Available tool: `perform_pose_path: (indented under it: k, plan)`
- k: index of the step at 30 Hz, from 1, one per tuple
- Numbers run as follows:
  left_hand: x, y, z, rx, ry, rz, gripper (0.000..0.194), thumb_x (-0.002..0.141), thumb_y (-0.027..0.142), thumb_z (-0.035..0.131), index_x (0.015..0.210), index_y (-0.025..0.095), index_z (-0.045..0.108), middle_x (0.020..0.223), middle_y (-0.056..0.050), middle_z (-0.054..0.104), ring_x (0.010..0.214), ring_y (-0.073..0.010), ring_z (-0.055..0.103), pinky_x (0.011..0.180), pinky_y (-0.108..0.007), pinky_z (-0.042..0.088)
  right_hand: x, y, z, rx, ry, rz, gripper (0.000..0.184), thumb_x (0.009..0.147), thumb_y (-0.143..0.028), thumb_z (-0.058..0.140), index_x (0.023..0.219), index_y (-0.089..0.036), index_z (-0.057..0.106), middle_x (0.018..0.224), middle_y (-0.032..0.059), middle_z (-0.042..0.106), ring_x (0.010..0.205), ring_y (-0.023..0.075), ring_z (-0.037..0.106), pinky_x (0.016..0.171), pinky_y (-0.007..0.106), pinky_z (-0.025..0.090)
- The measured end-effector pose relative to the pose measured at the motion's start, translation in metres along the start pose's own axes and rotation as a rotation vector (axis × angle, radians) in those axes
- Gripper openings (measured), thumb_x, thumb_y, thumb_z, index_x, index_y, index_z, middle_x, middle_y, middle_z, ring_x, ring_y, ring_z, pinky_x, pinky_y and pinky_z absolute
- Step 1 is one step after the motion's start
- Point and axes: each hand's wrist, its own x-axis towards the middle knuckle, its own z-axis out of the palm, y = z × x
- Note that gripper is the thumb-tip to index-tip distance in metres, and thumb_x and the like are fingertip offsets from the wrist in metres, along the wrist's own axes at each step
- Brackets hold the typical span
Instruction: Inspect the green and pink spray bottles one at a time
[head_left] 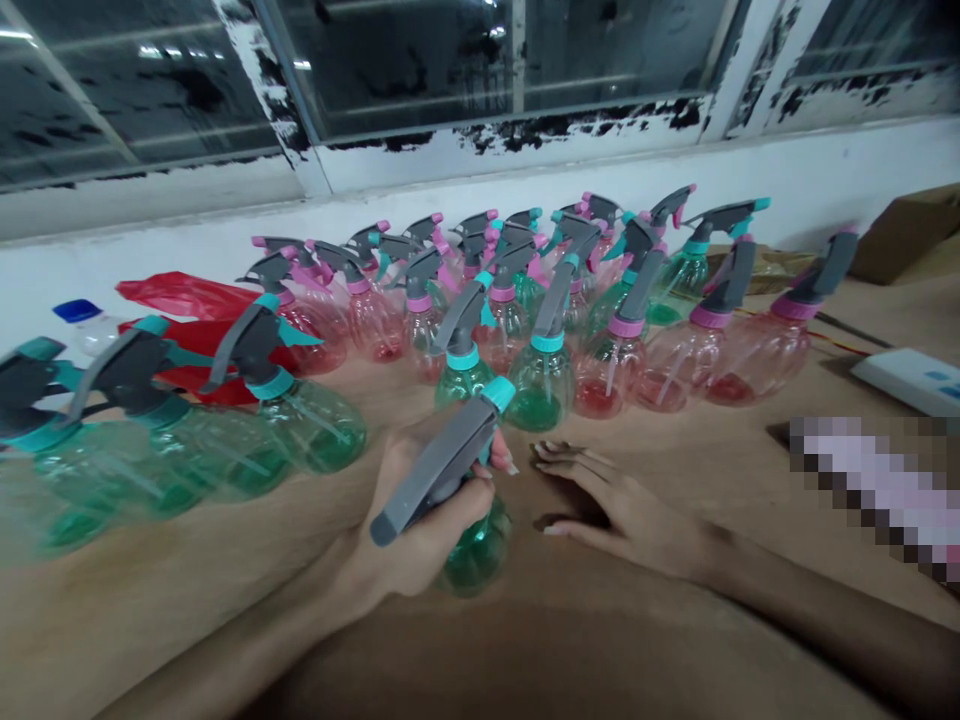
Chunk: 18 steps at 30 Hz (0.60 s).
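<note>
In the head view, my left hand (427, 510) is wrapped round the neck of a green spray bottle (476, 550) with a grey and teal trigger head. The bottle's upper body and trigger are partly hidden by my fingers. Just right of it, my right hand (615, 500) rests on the brown table (660, 640), palm down with the fingers stretched out, holding nothing. Right behind my hands stand another green spray bottle (536, 400) with a teal collar and a pink spray bottle (600, 385) with a pink collar.
Several green spray bottles (315, 430) line the left side. Many pink and green ones crowd the back by the wall (67, 240). Behind the left row lie a red plastic bag (187, 300) and a blue-capped bottle (94, 330). A white box (911, 375) and cardboard (911, 235) are at right.
</note>
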Motion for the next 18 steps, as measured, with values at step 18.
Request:
perform_pose_path:
  k: [18]
  plan:
    - [0.0,-0.01,0.007,0.075,0.055,-0.057,0.015,0.082,0.031,0.052,0.073,0.025,0.061,0.07,0.002,0.063,0.063,-0.0153,0.062,0.053,-0.025,0.048,0.0,0.0,0.0,-0.003,-0.007,0.008,0.058,0.086,-0.052,0.054,0.136,-0.023,0.041,0.143,0.0074,0.045,0.133,0.0238,0.038,0.109,0.046,0.033]
